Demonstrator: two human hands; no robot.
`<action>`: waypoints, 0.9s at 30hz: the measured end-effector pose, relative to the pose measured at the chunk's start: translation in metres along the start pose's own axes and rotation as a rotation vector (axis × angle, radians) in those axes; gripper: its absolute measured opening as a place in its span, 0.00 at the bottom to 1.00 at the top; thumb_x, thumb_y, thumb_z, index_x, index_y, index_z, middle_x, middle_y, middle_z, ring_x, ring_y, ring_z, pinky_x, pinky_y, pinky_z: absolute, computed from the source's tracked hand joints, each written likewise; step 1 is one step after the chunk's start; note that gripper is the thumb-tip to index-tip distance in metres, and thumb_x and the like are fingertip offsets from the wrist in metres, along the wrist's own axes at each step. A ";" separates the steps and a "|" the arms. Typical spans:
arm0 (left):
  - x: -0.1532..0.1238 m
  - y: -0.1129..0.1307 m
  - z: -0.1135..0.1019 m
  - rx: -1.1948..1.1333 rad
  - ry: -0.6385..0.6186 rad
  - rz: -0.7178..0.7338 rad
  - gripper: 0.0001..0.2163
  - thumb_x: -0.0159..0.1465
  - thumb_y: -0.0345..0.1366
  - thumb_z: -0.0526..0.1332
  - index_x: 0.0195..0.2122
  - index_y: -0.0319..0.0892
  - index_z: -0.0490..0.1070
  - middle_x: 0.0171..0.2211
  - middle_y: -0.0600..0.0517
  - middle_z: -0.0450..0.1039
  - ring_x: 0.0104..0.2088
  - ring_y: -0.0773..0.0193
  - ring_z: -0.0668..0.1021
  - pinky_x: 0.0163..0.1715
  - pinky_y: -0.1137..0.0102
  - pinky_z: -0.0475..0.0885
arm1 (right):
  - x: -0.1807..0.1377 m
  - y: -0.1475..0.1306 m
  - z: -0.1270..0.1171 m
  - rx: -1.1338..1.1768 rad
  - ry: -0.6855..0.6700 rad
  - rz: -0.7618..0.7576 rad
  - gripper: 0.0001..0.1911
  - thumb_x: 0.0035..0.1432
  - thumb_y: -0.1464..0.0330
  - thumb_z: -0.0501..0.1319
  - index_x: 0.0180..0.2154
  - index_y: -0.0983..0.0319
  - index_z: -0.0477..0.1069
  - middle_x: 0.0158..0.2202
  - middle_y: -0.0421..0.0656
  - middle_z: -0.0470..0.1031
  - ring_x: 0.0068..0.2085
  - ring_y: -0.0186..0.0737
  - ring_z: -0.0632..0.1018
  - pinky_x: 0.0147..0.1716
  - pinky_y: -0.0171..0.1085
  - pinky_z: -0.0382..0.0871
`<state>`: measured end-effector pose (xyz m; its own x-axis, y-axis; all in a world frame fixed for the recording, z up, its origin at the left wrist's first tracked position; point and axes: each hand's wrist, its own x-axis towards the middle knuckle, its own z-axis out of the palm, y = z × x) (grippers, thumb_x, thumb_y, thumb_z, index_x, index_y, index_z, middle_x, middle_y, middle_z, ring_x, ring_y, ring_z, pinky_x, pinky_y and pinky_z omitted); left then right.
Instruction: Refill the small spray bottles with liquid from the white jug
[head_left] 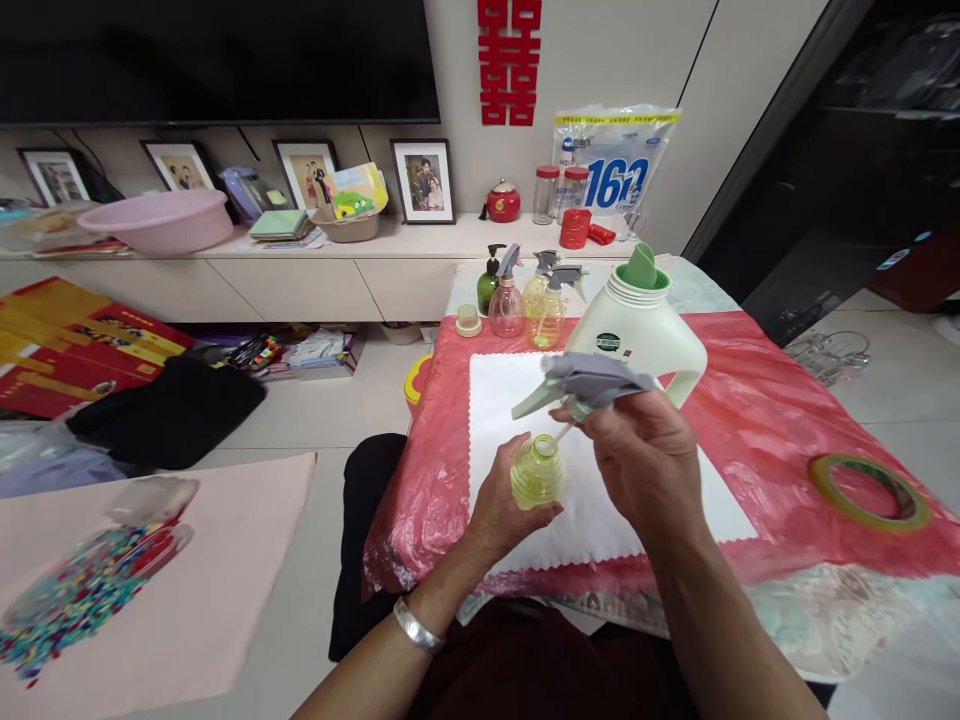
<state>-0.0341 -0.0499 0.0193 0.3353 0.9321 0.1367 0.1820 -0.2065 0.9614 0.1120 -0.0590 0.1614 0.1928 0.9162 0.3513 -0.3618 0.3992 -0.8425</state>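
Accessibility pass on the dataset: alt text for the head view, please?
A left hand holds a small round clear bottle of yellow liquid; the right hand holds a grey plastic trigger sprayer above its neck. Behind them, a white plastic jug with green spout stands on a red plastic-covered table.

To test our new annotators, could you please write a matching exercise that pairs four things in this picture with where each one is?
Things:
1. small yellow bottle
2. grey trigger sprayer
3. white jug
4. tape roll

Places:
A. flat on the red cover, far right
B. in the left hand
C. behind both hands, green funnel in its neck
D. in the right hand

Pairs: 1-B, 2-D, 3-C, 4-A
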 end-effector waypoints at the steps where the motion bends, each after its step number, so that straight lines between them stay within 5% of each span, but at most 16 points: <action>1: 0.000 0.000 0.000 0.001 0.001 0.007 0.45 0.50 0.51 0.74 0.64 0.43 0.54 0.63 0.39 0.64 0.62 0.42 0.70 0.62 0.47 0.66 | -0.003 0.007 -0.003 -0.014 -0.027 0.033 0.11 0.59 0.70 0.70 0.45 0.59 0.78 0.46 0.43 0.77 0.44 0.38 0.80 0.46 0.36 0.78; 12: 0.003 0.005 0.000 0.081 0.019 0.038 0.35 0.49 0.42 0.75 0.57 0.46 0.67 0.55 0.46 0.72 0.55 0.46 0.75 0.57 0.49 0.72 | -0.025 0.047 -0.027 -0.122 -0.187 0.202 0.12 0.63 0.67 0.67 0.49 0.56 0.78 0.49 0.44 0.76 0.51 0.43 0.77 0.55 0.44 0.72; 27: 0.006 0.006 0.001 0.151 -0.020 0.042 0.31 0.50 0.36 0.74 0.56 0.46 0.69 0.53 0.47 0.76 0.54 0.45 0.77 0.54 0.50 0.73 | -0.026 0.055 -0.030 -0.274 -0.201 0.168 0.13 0.62 0.64 0.69 0.49 0.54 0.78 0.47 0.42 0.76 0.49 0.40 0.76 0.52 0.40 0.70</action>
<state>-0.0301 -0.0454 0.0259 0.3639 0.9158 0.1697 0.3034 -0.2888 0.9080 0.1145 -0.0615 0.0936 -0.0416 0.9675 0.2495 -0.1108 0.2438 -0.9635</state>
